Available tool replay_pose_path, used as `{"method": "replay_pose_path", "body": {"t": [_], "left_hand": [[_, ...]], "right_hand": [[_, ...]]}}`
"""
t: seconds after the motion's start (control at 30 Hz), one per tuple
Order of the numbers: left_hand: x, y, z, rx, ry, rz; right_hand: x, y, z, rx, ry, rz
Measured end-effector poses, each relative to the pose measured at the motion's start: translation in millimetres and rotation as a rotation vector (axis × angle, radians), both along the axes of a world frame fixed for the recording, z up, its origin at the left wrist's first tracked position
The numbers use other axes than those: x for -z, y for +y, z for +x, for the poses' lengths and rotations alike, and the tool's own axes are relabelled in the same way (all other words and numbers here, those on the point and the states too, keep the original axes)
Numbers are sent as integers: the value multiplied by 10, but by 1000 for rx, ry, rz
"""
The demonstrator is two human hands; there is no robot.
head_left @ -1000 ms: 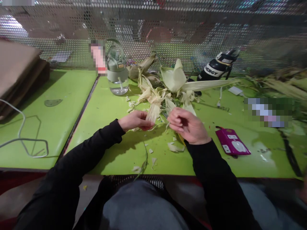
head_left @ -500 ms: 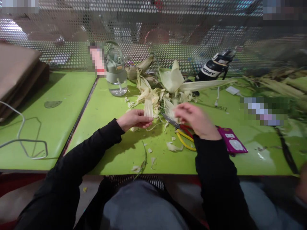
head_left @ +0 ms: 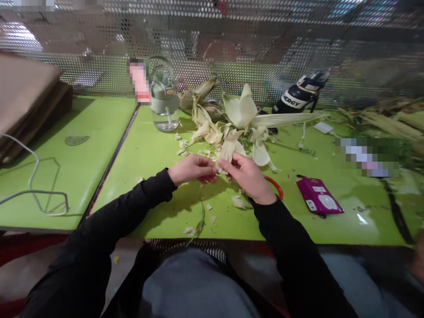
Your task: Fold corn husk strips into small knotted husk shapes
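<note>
We find a pale corn husk strip (head_left: 227,148) at the near edge of the husk pile, raised just above the table between the two hands. The right hand (head_left: 247,176) grips its lower end between thumb and fingers. The left hand (head_left: 194,169) lies just beside that end, thumb and fingers drawn nearly together; we cannot tell whether they hold any of it.

Directly behind, we record the corn husk pile (head_left: 208,130), with a broad upright husk (head_left: 240,108) and a long husk blade (head_left: 286,119) pointing right. A curved red handle (head_left: 278,189) shows beside the right wrist; the rest is hidden. Husk scraps (head_left: 240,202) and a thin green stem (head_left: 201,221) lie nearer the front edge.

Further out, we note a clear water bottle (head_left: 165,108) with a pale green lid, upright behind the left hand, and a black bottle (head_left: 293,99), tilted, at the perforated metal screen (head_left: 185,39). A purple block (head_left: 319,196) with white panels lies to the right on the green table (head_left: 232,227). Brown flat sheets (head_left: 26,101) are stacked at far left.
</note>
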State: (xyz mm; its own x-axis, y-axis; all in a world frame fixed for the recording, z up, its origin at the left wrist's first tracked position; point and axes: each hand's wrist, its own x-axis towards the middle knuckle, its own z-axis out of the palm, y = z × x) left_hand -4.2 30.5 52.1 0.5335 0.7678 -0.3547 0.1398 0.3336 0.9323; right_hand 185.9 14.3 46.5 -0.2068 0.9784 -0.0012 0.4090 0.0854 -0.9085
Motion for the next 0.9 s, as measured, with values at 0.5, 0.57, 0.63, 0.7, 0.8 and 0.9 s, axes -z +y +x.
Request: {"method": "replay_pose_path", "body": {"t": [0.5,0.57,0.63,0.7,0.8,0.9], "left_hand": [[61,-29,-12,82,435,727],[38,-26,-17,114,458,755],[32,-21,-20,150,478,772],[36,-19,-20,174,516,789],[38,-19,-16,204,559,784],[30,-19,-13,222,580,767]], "right_hand": [[9,-12,30,-110,-14,-67],[32,-3,42,-117,-39,-53],[50,6,51,-128,-103,-33],[59,11,53,-139,-195,-3],[52,14,44,-152,-296,40],[35,13,29,-159,-341,20]]}}
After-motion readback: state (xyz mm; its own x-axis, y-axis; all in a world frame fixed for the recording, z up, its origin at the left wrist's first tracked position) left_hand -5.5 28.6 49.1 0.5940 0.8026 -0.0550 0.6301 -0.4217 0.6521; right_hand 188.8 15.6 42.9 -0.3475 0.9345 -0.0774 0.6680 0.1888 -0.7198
